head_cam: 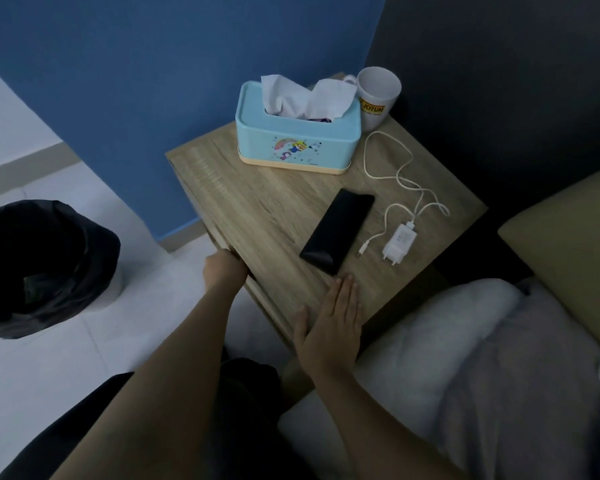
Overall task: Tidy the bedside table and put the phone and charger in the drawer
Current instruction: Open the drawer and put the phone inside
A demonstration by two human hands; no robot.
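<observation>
My right hand [329, 317] lies flat and released, steadying the surface [274, 209], while my left hand [222, 268] hooks the drawer [257, 289] edge at mid-frame, its grip hidden.

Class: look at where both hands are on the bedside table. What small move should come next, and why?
Probably pull the drawer open with the left hand, which grips the table's front edge. The right hand lies flat on top, and the phone and charger are still out.

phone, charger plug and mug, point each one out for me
phone [336, 231], head view, middle of its dark screen
charger plug [400, 243], head view, centre of the white adapter body
mug [378, 95], head view, inner white wall below the rim
</observation>
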